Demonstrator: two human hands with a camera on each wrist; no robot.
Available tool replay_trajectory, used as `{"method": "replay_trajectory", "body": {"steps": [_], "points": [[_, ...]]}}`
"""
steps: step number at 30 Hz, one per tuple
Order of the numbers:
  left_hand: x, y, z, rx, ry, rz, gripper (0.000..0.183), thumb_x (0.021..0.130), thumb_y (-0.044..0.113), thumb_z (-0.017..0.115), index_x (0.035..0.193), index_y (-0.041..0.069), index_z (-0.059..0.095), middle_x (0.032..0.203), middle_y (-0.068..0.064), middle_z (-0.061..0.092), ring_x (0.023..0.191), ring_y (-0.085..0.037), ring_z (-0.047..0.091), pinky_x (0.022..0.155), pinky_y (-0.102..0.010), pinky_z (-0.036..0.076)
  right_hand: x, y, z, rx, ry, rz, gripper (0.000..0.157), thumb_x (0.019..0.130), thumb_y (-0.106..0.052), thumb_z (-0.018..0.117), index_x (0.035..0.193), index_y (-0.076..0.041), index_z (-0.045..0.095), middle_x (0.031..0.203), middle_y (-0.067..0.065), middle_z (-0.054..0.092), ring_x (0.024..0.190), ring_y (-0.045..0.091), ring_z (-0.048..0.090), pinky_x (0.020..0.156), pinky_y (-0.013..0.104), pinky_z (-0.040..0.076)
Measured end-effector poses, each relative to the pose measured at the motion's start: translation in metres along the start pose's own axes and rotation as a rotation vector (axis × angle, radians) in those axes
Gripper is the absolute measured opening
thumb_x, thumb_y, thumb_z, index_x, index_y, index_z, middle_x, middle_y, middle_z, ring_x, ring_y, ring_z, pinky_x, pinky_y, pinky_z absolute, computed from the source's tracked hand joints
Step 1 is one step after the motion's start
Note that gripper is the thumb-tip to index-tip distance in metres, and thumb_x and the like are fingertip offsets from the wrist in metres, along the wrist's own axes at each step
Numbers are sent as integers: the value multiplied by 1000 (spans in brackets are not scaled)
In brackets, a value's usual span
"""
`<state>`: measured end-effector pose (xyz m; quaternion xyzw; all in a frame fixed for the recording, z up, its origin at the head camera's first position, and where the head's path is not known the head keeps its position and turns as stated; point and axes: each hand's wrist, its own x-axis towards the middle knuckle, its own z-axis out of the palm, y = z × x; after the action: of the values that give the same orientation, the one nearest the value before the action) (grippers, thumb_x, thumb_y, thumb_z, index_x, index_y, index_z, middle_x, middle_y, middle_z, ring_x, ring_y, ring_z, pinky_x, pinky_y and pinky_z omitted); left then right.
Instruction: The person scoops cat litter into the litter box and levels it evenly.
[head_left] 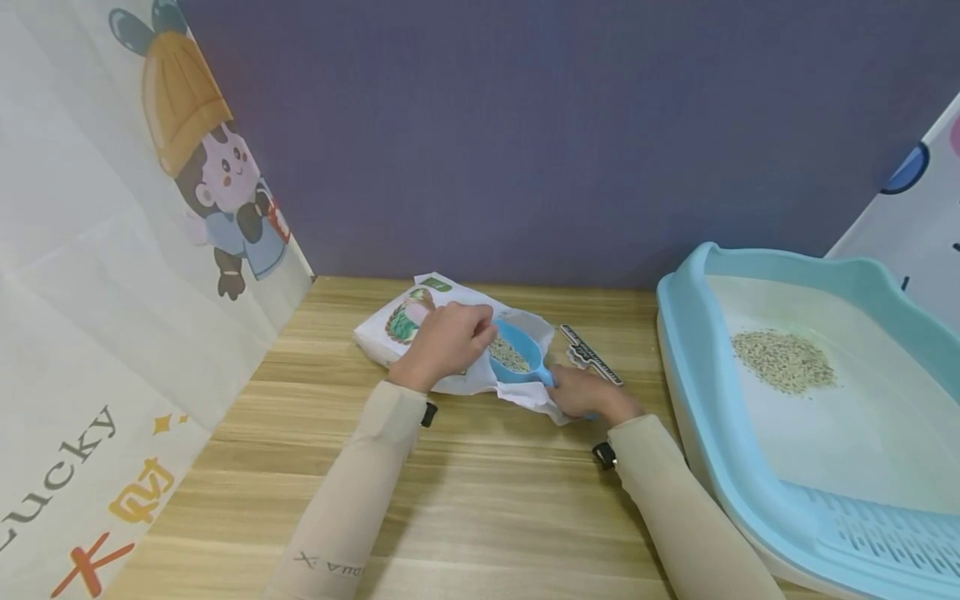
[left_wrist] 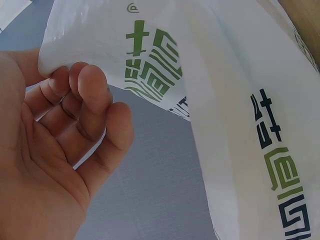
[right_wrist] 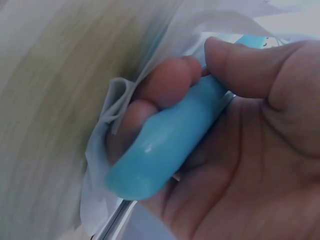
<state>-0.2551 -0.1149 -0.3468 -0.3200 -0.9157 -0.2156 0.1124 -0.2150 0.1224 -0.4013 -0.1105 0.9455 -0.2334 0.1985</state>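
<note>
The blue scoop (head_left: 529,340) is lying at the mouth of the white bag (head_left: 468,302) on the table (head_left: 480,517), with its bowl among the film folds and carrying loose pellets (head_left: 508,355). The right grip (head_left: 583,392) is clamping the scoop's handle (right_wrist: 165,145), the fingers wrapping it from one side and the thumb lying along it towards the bowl. The left grip (head_left: 450,340) is pinching an edge of the bag's film, although the thumb's exact contact is partly hidden in the left wrist view. By its look, the scoop is likely behaving as a light, stiff, smooth plastic part (somewhat slippery to a loose hold), its load being prone to spilling on a tilt; the handle is offering the proper holding point. The bag is probably acting soft and limp, best held at its mouth edge. Relative to the right grip, the bowl is extending just beyond the thumb, towards the left grip. The light-blue tray (head_left: 701,358) is standing apart, to the right of the right grip.
</note>
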Motion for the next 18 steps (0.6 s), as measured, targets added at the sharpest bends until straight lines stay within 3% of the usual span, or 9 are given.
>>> {"method": "replay_trajectory", "body": {"steps": [11,18], "points": [[0,0,0,9,-2,3,37,101,23,60,68,18,43,58,5,38,54,-10,35,54,-27,29,-5,-10,-3,-76,43,17,39,106,-21,47,133,6,51,96,13,60,75,22,55,63,31,44],[0,1,0,8,-5,15,37,101,22,60,68,18,43,58,5,39,55,-11,37,53,-28,30,-14,-22,-10,-89,99,29,26,104,-21,51,113,2,58,90,12,61,73,23,55,62,32,45]]}}
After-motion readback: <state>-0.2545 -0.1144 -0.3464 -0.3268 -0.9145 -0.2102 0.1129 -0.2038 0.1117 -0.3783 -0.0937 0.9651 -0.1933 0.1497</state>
